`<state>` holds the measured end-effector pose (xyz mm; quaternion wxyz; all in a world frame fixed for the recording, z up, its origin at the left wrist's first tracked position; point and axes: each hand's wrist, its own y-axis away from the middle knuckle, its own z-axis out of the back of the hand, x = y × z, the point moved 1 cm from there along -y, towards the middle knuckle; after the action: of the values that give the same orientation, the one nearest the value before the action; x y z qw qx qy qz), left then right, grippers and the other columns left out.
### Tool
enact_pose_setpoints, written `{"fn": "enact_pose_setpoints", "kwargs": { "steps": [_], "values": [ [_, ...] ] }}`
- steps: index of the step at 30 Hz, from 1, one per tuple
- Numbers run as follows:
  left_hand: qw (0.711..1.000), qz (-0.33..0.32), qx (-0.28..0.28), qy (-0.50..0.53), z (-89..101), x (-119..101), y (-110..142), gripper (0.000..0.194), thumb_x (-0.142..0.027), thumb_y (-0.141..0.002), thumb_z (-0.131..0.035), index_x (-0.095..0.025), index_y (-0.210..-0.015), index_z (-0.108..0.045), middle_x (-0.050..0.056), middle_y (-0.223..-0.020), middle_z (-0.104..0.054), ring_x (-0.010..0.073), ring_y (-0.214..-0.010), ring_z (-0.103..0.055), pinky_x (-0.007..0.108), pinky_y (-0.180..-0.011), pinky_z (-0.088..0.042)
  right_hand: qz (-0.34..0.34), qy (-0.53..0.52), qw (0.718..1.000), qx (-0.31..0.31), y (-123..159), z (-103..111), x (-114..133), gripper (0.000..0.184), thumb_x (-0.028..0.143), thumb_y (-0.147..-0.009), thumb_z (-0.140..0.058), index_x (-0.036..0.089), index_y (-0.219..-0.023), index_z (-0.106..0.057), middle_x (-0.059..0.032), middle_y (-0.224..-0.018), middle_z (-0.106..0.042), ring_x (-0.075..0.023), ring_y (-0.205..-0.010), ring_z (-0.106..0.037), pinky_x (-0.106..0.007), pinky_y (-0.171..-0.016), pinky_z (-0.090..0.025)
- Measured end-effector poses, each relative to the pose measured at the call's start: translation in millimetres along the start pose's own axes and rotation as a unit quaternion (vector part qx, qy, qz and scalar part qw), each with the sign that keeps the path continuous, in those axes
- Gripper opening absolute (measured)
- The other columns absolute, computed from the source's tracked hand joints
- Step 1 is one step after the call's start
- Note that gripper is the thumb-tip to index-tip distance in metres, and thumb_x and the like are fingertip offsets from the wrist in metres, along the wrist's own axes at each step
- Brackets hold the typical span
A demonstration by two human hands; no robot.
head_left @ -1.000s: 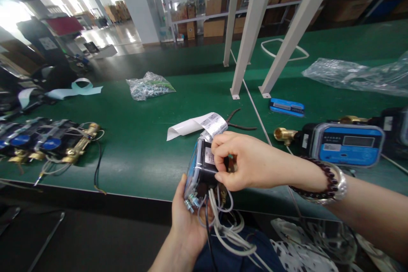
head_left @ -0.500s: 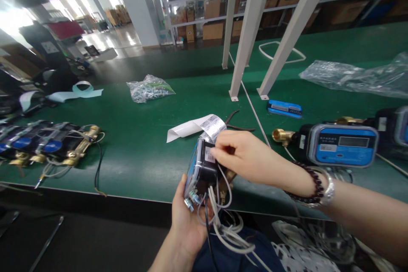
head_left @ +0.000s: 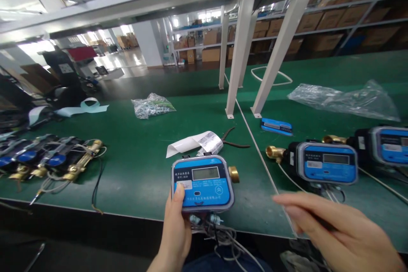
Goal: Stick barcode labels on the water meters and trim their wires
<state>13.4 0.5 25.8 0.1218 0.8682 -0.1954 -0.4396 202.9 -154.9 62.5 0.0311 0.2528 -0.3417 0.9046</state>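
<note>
My left hand [head_left: 178, 221] grips a heat meter [head_left: 204, 197] by its lower left side, the thumb resting on a small white label on its blue face. The display faces up toward me, and a brass pipe end [head_left: 234, 174] sticks out at its right. Grey cables [head_left: 236, 242] hang from the underside. Well to the right of the meter is my right hand [head_left: 331, 229], its thumb tip against the outstretched index finger and nothing visible between them. Its other fingers are mostly hidden. Behind the meter lies a curled strip of printed labels [head_left: 208, 141].
Dark-handled pliers [head_left: 234, 141] lie beside the labels. More meters stand at right [head_left: 328, 163], and brass-fitted units sit at left [head_left: 57, 159]. A bag of small parts [head_left: 153, 106], a blue panel [head_left: 276, 126], plastic wrap [head_left: 344, 100] and white posts [head_left: 240, 51] occupy the bench.
The meter has turned from its side view to show its blue face. My right hand has let go of its side label and moved right and down. The camera view has tilted upward.
</note>
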Motion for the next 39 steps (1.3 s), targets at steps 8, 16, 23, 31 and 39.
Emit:
{"fn": "enact_pose_setpoints", "kwargs": {
  "steps": [8,16,23,31,39],
  "values": [
    [0.983,0.17,-0.006,0.065,-10.8,-15,-14,0.037,-0.032,-0.096,-0.04,-0.008,-0.082,-0.065,0.011,-0.071,-0.072,0.0178,-0.057,-0.067,0.029,-0.063,-0.058,-0.06,-0.049,0.991,-0.106,-21,-34,-4,0.015,0.034,-0.09,-0.052,0.029,-0.097,-0.065,-0.0002,-0.102,-0.066,-0.013,-0.096,-0.065,-0.019,-0.08,-0.053],
    [0.976,0.184,0.039,-0.114,-6.5,-27,8,0.017,-0.025,-0.09,-0.051,-0.01,-0.089,-0.061,0.006,-0.067,-0.068,0.0149,-0.047,-0.061,0.023,-0.042,-0.052,-0.106,-0.09,0.99,-0.012,-41,-43,-32,0.032,0.038,-0.095,-0.039,0.022,-0.102,-0.067,-0.0056,-0.107,-0.068,-0.0183,-0.102,-0.063,-0.031,-0.089,-0.053],
    [0.947,0.135,0.179,-0.23,-17.6,-27,-2,0.025,-0.016,-0.079,-0.061,-0.006,-0.102,-0.063,0.015,-0.091,-0.071,0.02,-0.078,-0.069,0.025,-0.07,-0.055,-0.141,0.177,0.955,0.19,-113,-86,-88,0.042,0.019,-0.09,-0.048,0.005,-0.129,-0.05,-0.0202,-0.128,-0.056,-0.0293,-0.123,-0.049,-0.041,-0.103,-0.039],
    [0.676,-0.318,0.454,-0.485,-8.9,-22,13,0.037,-0.005,-0.074,-0.068,-0.034,-0.096,-0.074,0.008,-0.114,-0.068,0.0265,-0.117,-0.057,0.041,-0.109,-0.034,-0.178,0.234,0.929,0.226,-108,-100,-90,0.055,0.032,-0.081,-0.063,0.01,-0.13,-0.048,-0.0215,-0.132,-0.05,-0.0355,-0.123,-0.046,-0.046,-0.1,-0.036],
    [0.756,-0.48,0.274,-0.351,-13.9,-82,8,0.012,-0.015,-0.075,-0.072,-0.024,-0.083,-0.074,0.004,-0.086,-0.075,0.0187,-0.084,-0.07,0.026,-0.088,-0.052,-0.175,0.219,0.936,0.213,-83,-101,-93,0.048,0.02,-0.092,-0.04,0.017,-0.14,-0.042,-0.0173,-0.142,-0.043,-0.0364,-0.125,-0.042,-0.054,-0.099,-0.035]
  ]
}}
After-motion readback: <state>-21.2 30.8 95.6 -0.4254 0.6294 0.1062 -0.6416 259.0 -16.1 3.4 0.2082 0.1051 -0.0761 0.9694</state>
